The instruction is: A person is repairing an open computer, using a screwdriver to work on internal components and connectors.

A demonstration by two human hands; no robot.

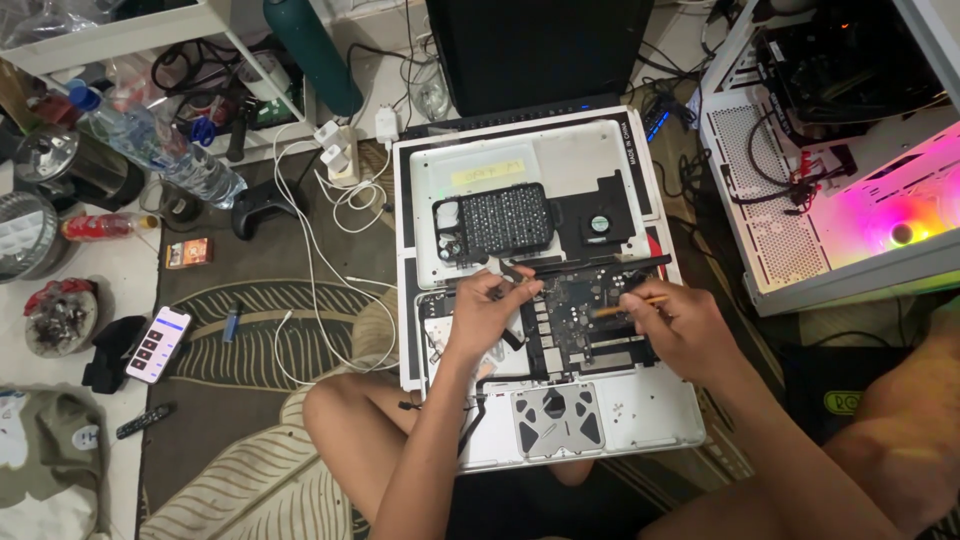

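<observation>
The opened white plastic laptop shell (640,415) has a smooth, matt finish. The dark green circuit board (580,310) inside it looks matt, with small metallic parts. The grey metal trackpad plate (556,418) shows a dull, brushed sheen. The removed white plastic bottom cover (560,160) is smooth with a slight gloss; a strip of pale yellow paper tape (487,175) sits on it. The right hand (680,325) holds a thin orange tool (630,305), seemingly plastic or wood. The patterned brown woven carpet (260,340) is rough cloth. The clear plastic water bottle (165,145) is glossy.
</observation>
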